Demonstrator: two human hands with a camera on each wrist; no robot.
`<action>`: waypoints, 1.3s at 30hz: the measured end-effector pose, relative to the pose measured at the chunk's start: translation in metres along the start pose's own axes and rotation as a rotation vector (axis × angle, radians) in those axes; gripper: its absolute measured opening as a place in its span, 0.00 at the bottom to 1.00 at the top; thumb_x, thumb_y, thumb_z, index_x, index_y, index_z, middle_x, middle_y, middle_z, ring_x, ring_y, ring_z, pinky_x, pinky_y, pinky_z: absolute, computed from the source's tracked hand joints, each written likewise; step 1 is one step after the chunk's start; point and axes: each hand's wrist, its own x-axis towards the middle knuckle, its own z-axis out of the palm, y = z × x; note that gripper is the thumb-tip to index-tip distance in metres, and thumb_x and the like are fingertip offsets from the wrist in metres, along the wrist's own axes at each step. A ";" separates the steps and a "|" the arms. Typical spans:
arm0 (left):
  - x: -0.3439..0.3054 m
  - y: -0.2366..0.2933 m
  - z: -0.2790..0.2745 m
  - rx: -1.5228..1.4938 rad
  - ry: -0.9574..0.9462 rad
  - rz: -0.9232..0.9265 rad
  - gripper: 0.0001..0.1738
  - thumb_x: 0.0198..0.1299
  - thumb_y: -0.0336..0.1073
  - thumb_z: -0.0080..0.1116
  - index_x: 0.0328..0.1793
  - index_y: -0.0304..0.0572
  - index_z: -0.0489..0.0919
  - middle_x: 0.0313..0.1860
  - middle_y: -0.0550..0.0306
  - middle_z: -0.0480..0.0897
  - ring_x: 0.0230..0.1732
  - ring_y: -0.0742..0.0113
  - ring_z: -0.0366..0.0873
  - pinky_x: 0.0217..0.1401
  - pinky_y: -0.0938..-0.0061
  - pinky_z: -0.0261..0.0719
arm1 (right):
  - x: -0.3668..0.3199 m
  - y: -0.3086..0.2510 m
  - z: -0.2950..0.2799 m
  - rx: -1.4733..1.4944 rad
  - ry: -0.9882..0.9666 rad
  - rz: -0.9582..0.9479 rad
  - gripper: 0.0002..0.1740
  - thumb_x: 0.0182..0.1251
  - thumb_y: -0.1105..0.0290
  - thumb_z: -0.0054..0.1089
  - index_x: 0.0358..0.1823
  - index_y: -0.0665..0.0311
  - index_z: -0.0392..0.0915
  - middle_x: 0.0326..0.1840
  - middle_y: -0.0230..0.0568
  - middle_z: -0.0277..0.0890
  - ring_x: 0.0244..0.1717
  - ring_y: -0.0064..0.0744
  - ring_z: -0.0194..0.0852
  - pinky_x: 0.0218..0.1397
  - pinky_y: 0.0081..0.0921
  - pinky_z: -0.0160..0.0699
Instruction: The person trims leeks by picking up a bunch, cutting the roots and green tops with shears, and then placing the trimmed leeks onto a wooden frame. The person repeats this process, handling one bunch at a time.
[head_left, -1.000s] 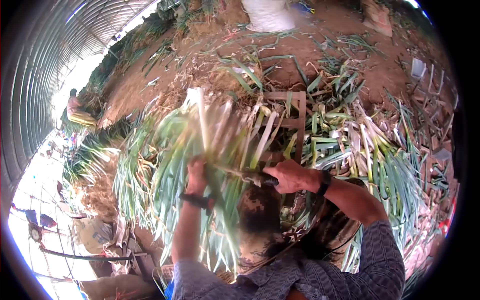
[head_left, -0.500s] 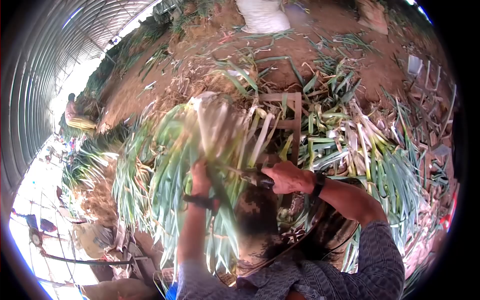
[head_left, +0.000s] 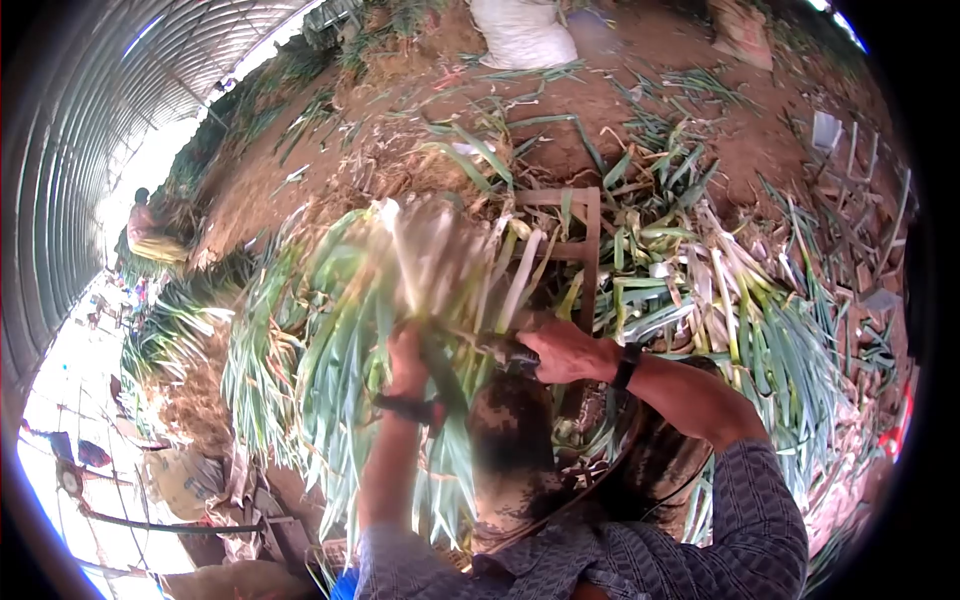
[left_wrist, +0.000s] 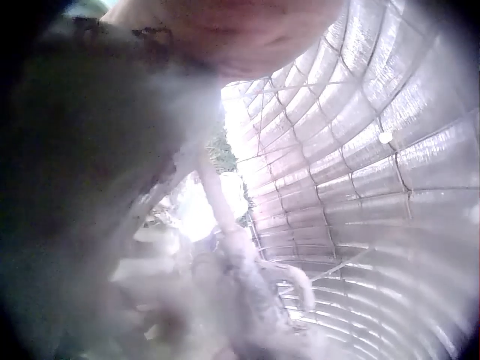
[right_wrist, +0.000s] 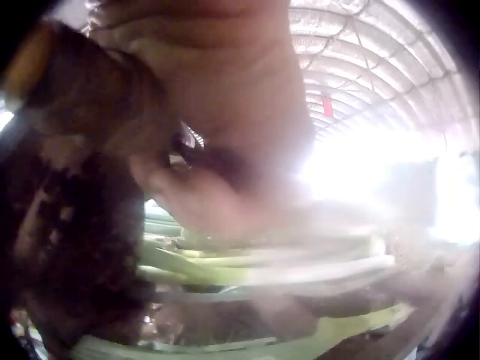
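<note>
My left hand [head_left: 406, 358] grips a leek, its pale stalk [head_left: 403, 258] pointing away from me and its green leaves [head_left: 446, 385] hanging toward my lap. The right hand [head_left: 568, 350] holds a knife by its dark handle [head_left: 516, 355], the blade reaching left toward the leek just beside the left hand. In the right wrist view, fingers wrap the thick handle [right_wrist: 97, 97], with blurred leek stalks [right_wrist: 322, 270] below. The left wrist view is hazy; part of the hand [left_wrist: 247, 37] crosses its top, over a pale stalk [left_wrist: 232, 240].
A heap of leeks [head_left: 330, 370] spreads to the left, another pile [head_left: 740, 310] to the right. Between them stands a wooden frame [head_left: 592, 250]. A white sack [head_left: 525, 35] sits on the bare soil [head_left: 560, 95] beyond. Another person [head_left: 150, 235] crouches far left, under the curved roof [head_left: 70, 150].
The left hand has shifted slightly right and nearer to me, with the leek tilting along. The right hand has moved a little left with the knife.
</note>
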 end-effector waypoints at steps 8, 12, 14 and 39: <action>-0.017 0.020 0.011 0.215 -0.033 -0.090 0.21 0.67 0.45 0.51 0.51 0.31 0.79 0.29 0.52 0.83 0.23 0.70 0.78 0.23 0.73 0.76 | -0.010 0.000 -0.009 0.082 -0.055 -0.020 0.13 0.52 0.81 0.58 0.40 0.73 0.82 0.29 0.49 0.79 0.30 0.40 0.81 0.33 0.32 0.83; -0.025 0.025 0.019 0.263 -0.034 -0.130 0.19 0.69 0.44 0.54 0.52 0.34 0.78 0.27 0.56 0.82 0.22 0.72 0.77 0.19 0.74 0.73 | -0.009 0.010 -0.009 0.003 -0.281 0.075 0.16 0.56 0.79 0.56 0.47 0.71 0.81 0.34 0.49 0.80 0.31 0.39 0.80 0.35 0.32 0.84; -0.032 0.028 0.020 0.394 -0.083 -0.109 0.17 0.69 0.44 0.55 0.51 0.36 0.78 0.28 0.58 0.82 0.21 0.74 0.76 0.18 0.76 0.72 | -0.011 0.015 -0.008 0.114 -0.341 0.136 0.19 0.56 0.79 0.56 0.52 0.68 0.79 0.35 0.47 0.78 0.32 0.38 0.80 0.34 0.32 0.84; -0.043 -0.049 0.053 0.794 -0.002 0.504 0.20 0.56 0.34 0.66 0.52 0.35 0.74 0.41 0.42 0.81 0.31 0.60 0.80 0.38 0.68 0.79 | -0.024 0.049 -0.001 0.204 -0.056 0.185 0.23 0.51 0.67 0.57 0.49 0.71 0.74 0.28 0.60 0.76 0.32 0.58 0.78 0.35 0.47 0.75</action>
